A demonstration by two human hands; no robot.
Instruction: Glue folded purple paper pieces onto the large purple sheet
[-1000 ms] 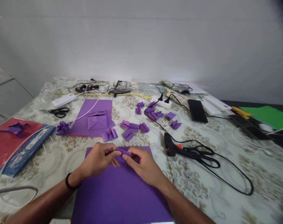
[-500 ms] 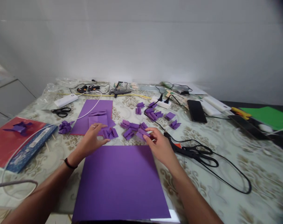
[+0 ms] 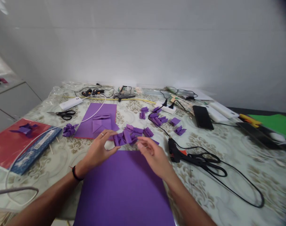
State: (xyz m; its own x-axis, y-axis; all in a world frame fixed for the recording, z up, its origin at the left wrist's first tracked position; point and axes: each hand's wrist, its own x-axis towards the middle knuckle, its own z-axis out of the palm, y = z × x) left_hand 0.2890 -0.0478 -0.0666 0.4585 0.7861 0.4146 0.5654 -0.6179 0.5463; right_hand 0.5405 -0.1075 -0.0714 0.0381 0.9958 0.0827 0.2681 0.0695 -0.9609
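My left hand (image 3: 100, 150) has its thumb and index finger around the left end of a folded purple paper piece (image 3: 118, 140). Another folded piece (image 3: 127, 137) stands slanted against it, between the hands. My right hand (image 3: 155, 156) is curled, thumb and index finger close together at the right side of these joined-looking pieces; the exact contact is hard to make out. More folded purple pieces (image 3: 148, 132) lie just behind the fingers. Below both hands a large purple sheet (image 3: 124, 188) lies flat at the table's front edge.
Right of my hand lie a black glue gun (image 3: 174, 150) and large black scissors (image 3: 206, 163) with a looping cord. A phone (image 3: 202, 117) and power strip (image 3: 165, 107) sit farther back. Small scissors (image 3: 65, 115), a purple paper flower (image 3: 69, 130) and a red packet (image 3: 15, 147) are left.
My right hand has moved left toward the left one, bringing a folded piece beside the left piece. My left fingers have closed on that left piece. The view has shifted slightly.
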